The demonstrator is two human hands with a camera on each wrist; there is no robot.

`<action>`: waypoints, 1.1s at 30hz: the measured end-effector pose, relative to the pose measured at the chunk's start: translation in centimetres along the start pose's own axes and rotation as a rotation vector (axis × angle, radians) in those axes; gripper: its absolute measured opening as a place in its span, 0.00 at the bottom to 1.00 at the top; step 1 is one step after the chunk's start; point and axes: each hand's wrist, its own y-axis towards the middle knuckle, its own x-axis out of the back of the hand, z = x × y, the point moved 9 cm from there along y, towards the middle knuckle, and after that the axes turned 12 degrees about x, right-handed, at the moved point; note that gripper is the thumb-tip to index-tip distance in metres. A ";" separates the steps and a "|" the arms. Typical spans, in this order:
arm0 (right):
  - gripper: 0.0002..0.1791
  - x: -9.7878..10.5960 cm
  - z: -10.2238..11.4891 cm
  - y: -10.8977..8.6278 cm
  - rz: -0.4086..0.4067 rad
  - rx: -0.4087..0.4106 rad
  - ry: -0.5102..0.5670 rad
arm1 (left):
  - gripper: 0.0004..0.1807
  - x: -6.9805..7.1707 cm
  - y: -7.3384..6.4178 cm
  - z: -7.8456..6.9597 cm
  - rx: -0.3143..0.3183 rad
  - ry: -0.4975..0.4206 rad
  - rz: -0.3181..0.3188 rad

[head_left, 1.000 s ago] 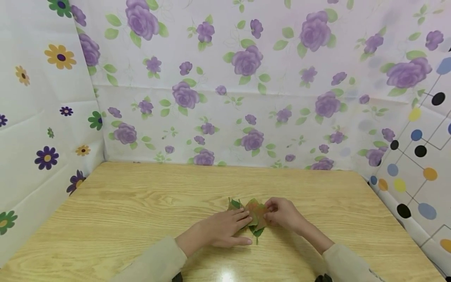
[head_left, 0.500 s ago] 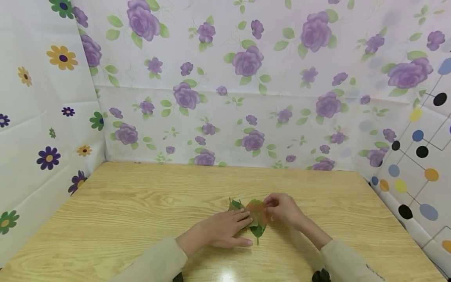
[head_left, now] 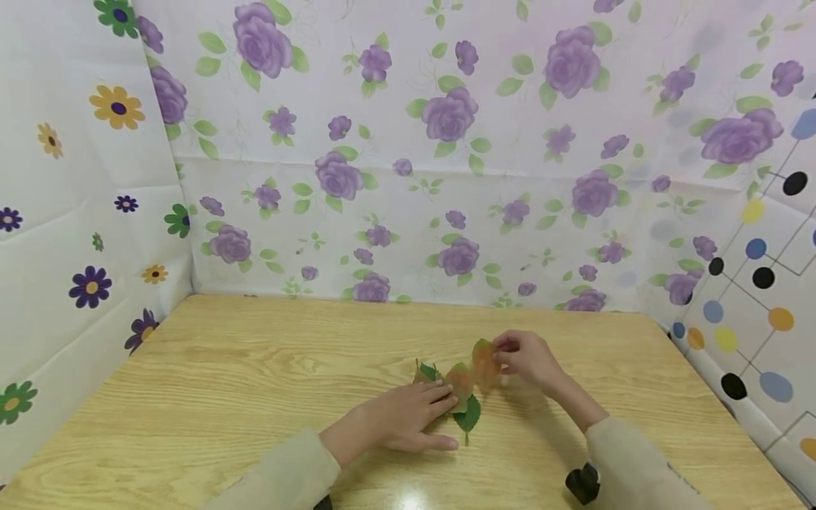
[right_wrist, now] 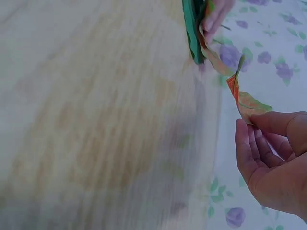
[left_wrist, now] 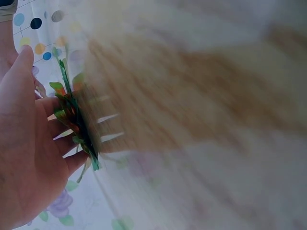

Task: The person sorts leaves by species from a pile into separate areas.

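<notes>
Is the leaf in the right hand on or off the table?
Off the table: the right wrist view shows the right hand pinching the leaf against the flowered backdrop.

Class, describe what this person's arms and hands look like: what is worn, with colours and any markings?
The left sleeve and right sleeve are long and pale beige; the right one carries a small dark marking, unreadable here. A black object shows beside the right cuff. The left hand and right hand wear no gloves.
</notes>
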 end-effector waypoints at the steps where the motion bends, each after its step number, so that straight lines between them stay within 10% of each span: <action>1: 0.11 0.3 -0.1 0.1 -0.006 -0.003 0.000 | 0.43 0.0 0.0 0.0 -0.004 -0.001 -0.005; 33: 0.17 11.6 -7.2 -1.9 -0.119 -0.094 -0.104 | 0.43 0.0 -0.1 -0.3 -0.029 0.006 -0.066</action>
